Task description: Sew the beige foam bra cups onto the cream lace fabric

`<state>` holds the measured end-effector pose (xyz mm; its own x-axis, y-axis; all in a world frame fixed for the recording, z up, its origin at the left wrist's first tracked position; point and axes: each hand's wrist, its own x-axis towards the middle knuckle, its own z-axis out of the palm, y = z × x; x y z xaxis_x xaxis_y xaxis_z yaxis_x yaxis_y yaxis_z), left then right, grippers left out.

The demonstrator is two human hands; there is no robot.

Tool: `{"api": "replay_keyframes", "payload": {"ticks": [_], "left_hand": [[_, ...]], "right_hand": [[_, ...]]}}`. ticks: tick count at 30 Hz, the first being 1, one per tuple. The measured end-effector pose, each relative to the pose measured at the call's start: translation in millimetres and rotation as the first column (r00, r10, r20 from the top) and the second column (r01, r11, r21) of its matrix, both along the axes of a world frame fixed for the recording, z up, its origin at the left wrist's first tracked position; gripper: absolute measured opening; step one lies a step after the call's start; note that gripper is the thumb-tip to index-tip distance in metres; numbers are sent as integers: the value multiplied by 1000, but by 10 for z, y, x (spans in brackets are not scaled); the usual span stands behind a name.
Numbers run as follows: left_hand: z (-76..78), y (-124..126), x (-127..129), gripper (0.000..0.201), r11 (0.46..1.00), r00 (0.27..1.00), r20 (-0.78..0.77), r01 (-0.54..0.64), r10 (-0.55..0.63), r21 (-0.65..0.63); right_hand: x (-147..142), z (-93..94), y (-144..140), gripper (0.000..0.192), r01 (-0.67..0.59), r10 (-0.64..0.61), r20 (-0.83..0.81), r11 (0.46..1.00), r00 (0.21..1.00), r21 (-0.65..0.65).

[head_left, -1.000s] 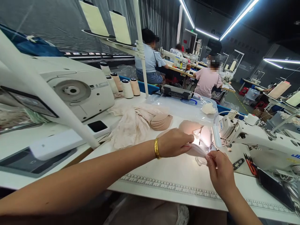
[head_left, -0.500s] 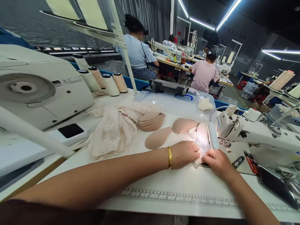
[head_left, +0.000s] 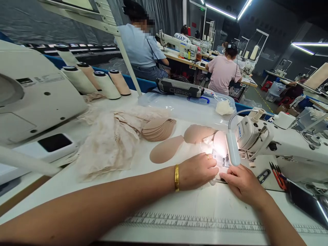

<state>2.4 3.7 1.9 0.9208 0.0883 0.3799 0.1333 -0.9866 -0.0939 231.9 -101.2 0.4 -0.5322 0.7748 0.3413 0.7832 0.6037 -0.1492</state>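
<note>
While the lamp [head_left: 233, 148] throws a strong light onto the sewing place, both hands are at a pale cloth [head_left: 219, 166], which lies on the table [head_left: 194, 201] just before the needle area of the machine [head_left: 269, 136]. The left hand [head_left: 198, 171], with a ring and a gold bracelet [head_left: 176, 177], has its fingers bent and close together on the cloth's left side; one cannot tell if they pinch it or only press it. The right hand [head_left: 243, 182] is at the other side, its fingers also narrow and bent near the cloth, and its grip cannot be told either. Beyond the left hand lie some pinkish pieces [head_left: 197, 133], then a single beige oval [head_left: 165, 150], a fanned stack [head_left: 159, 130] of similar ovals, and a crumpled fabric [head_left: 110, 147]. Near the right hand, snips [head_left: 263, 176] and red scissors [head_left: 278, 176] rest beside the machine. A ruler strip [head_left: 192, 222] runs along the near edge. Farther back stand thread cones [head_left: 107, 85], and two co-workers, in blue [head_left: 139, 46] and in pink [head_left: 222, 73], sit at other tables.
</note>
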Motion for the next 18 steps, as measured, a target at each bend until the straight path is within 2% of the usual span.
{"api": "replay_keyframes", "payload": {"ticks": [15, 18], "left_hand": [[-112, 19, 18, 10, 1000, 999, 53, -12, 14, -29], [-160, 45, 43, 12, 998, 995, 94, 42, -37, -43]], "right_hand": [[25, -35, -4, 25, 9, -10, -19, 999, 1000, -45], [12, -47, 0, 24, 30, -31, -27, 999, 999, -46]]}}
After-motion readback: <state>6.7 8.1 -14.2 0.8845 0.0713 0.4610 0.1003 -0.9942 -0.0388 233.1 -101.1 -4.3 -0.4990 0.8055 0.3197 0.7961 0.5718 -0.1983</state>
